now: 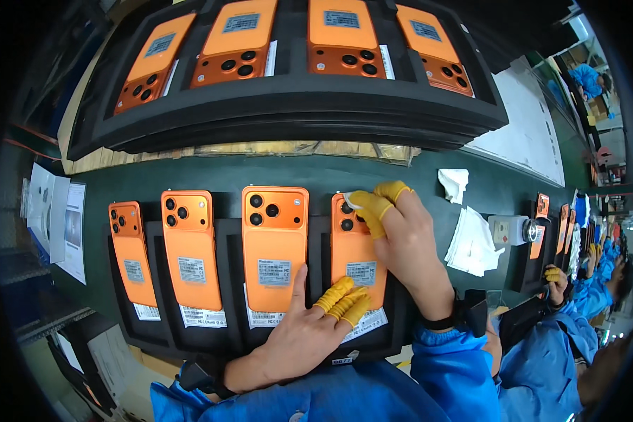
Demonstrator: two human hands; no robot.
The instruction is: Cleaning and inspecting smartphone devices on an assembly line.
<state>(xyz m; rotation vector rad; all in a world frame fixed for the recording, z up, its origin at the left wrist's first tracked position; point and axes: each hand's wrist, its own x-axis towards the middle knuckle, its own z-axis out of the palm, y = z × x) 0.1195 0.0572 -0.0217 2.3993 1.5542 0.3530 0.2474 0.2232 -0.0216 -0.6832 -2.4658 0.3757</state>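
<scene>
Four orange smartphones lie back up in a black foam tray [225, 281] in front of me. My right hand [406, 235], with yellow finger cots, pinches a small white wipe [353, 201] against the camera area of the rightmost phone [359, 247]. Across that phone's lower end lies my left hand [306, 336], its yellow-covered fingers stretched flat and its bare finger pointing toward the neighbouring phone [275, 243]. Further left are another phone [192, 246] and the leftmost phone [129, 243]. Each phone carries a grey label, and white printed labels show beneath their lower ends.
Beyond them, stacked black trays [288, 105] hold more orange phones. On the green table [190, 169] lie a folded white cloth [453, 184] and crumpled white cloths [473, 243], right. A small clear-sided container [508, 231] stands beside them. Co-workers in blue [552, 352] sit along the right.
</scene>
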